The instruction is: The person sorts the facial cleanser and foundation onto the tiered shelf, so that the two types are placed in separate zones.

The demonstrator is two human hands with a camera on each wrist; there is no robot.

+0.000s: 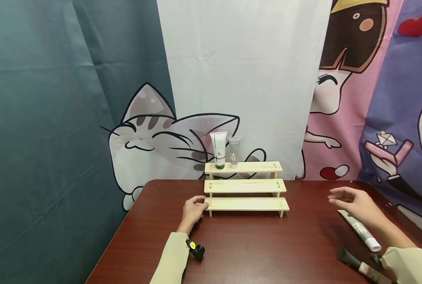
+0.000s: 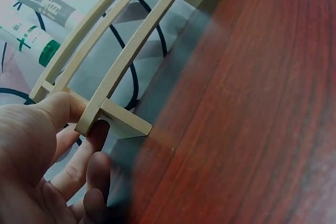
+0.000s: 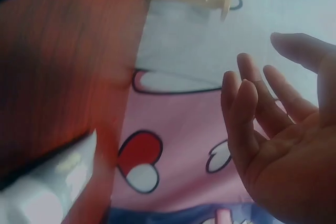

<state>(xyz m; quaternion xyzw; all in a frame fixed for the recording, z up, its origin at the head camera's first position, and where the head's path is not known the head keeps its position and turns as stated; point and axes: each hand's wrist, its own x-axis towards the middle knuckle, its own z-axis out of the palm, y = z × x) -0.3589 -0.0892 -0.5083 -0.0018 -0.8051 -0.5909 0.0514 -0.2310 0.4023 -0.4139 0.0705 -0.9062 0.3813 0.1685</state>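
A three-step wooden display rack [image 1: 247,204] stands at the back of the table. My left hand [image 1: 192,211] pinches the left end of its lowest step; in the left wrist view the thumb lies on top and fingers curl beneath. On the top step a white tube with a green cap [image 1: 219,150] and a grey tube [image 1: 234,152] stand upright on their caps. My right hand [image 1: 356,207] hovers at the right, fingers loosely bent and apart, holding nothing. Below it lies a grey tube with a white cap [image 1: 361,230]. Nearer to me lies a dark-ended tube [image 1: 368,270], partly hidden by the sleeve.
The dark red-brown table [image 1: 253,248] ends at a cloth backdrop [image 1: 246,79] printed with cartoon figures. A small black device [image 1: 195,249] is strapped to the left wrist. The rack's middle and lowest steps hold no tubes.
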